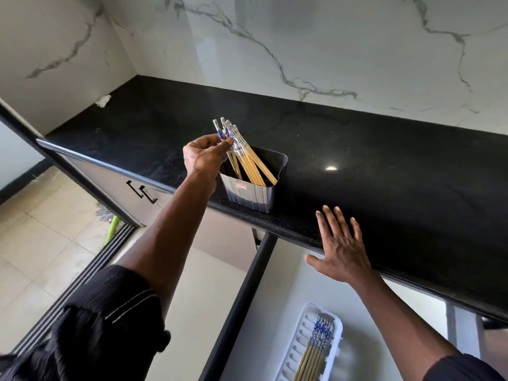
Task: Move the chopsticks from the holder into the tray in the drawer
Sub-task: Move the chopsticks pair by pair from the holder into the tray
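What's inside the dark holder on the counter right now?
Several wooden chopsticks with blue-patterned tops lean in the holder; the left hand pinches their tops. Their lower tips are hidden by its wall.

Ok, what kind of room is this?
Probably a home kitchen: a black countertop against a marble-look wall, a holder of chopsticks on it, and a white tray in the open drawer below.
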